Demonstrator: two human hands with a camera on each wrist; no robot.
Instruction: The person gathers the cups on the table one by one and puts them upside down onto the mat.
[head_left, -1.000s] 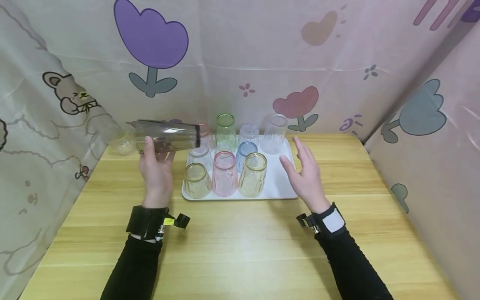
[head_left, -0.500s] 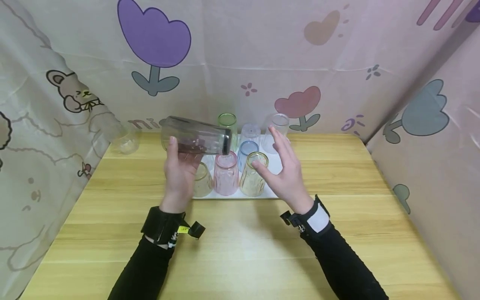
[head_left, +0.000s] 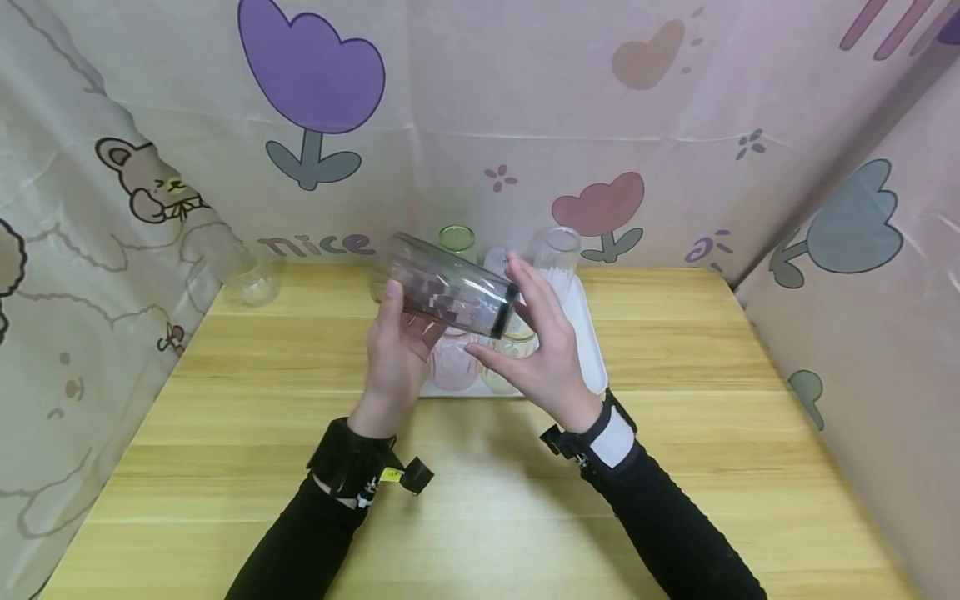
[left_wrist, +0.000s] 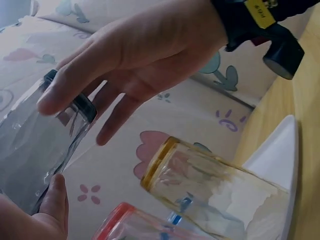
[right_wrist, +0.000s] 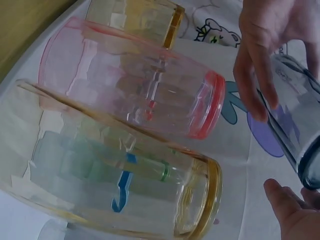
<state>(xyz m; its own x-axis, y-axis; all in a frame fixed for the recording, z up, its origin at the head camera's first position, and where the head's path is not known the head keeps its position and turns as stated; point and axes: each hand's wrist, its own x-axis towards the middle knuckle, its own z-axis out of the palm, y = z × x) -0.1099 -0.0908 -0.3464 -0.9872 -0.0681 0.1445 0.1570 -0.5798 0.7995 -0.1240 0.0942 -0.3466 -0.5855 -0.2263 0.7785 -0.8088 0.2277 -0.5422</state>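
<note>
My left hand (head_left: 393, 358) grips a smoky grey drinking glass (head_left: 442, 283) from below, thumb on its near side. The glass is held in the air above the tray, tilted, its thick dark base pointing right and down. My right hand (head_left: 543, 350) is at that base with thumb and fingers spread around it; firm contact cannot be made out. In the left wrist view the right thumb overlaps the glass's base end. Below, upside-down glasses stand on a white tray (head_left: 594, 358): pink (right_wrist: 135, 85), yellow (left_wrist: 215, 185), green (head_left: 457, 240) and clear (head_left: 558, 250), some partly hidden.
A clear glass (head_left: 257, 285) stands alone at the table's back left corner. The light wooden table (head_left: 480, 500) extends in front of the tray. A patterned cloth (head_left: 450, 83) hangs close behind, with more cloth on both sides.
My left hand has carried the grey glass from the left to over the tray, tilting its base further down. My right hand has moved left to the glass's base.
</note>
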